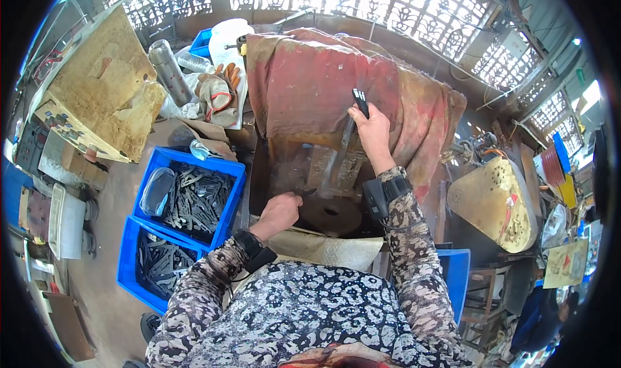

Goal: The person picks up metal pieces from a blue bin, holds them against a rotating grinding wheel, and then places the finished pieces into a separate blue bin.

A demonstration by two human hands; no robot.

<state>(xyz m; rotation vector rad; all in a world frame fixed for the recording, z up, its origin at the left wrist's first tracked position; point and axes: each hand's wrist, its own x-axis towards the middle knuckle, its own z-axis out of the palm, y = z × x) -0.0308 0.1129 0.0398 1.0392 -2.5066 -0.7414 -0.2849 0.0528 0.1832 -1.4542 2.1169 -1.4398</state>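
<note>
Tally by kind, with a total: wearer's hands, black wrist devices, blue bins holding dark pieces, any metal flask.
Left hand and right hand: 2
Black wrist devices: 2
Blue bins holding dark pieces: 2
Metal flask: 1
Total: 7

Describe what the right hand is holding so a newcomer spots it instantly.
Start at the large red-brown cloth draped in the upper middle. In front of it, the right hand grips a small black bundle, tilted up and to the left. Pale tips set it apart from the thin dark strip at the left hand.
</note>
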